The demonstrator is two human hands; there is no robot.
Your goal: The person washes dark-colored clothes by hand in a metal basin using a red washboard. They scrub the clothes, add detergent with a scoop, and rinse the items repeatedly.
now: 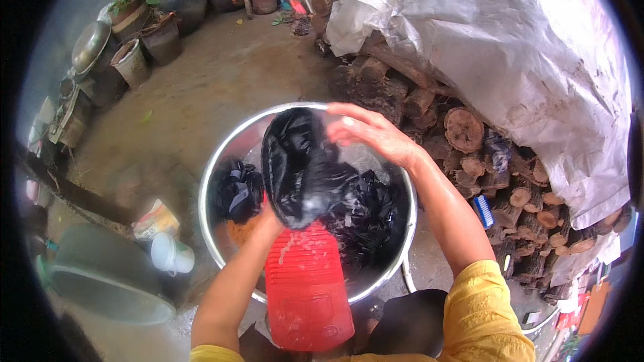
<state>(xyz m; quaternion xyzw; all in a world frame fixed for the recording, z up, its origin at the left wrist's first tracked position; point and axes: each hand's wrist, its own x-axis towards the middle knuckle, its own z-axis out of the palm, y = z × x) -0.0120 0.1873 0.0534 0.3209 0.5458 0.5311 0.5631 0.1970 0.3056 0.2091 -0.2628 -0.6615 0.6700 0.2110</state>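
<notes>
A wet black garment is raised over a large metal basin. The wrist of my left hand goes in behind its lower edge; the fingers are hidden, and the cloth hangs on that hand. My right hand is by the basin's far right rim, fingers apart, near the cloth and holding nothing. A red plastic washboard leans into the basin from the near side, with suds on its ridges. More black clothes lie in the basin at the right, and a dark bundle with an orange cloth at the left.
Stacked logs under a silvery plastic sheet border the right, with a blue brush on them. A white bucket and a tilted large tub are at left. Potted plants stand along the far left.
</notes>
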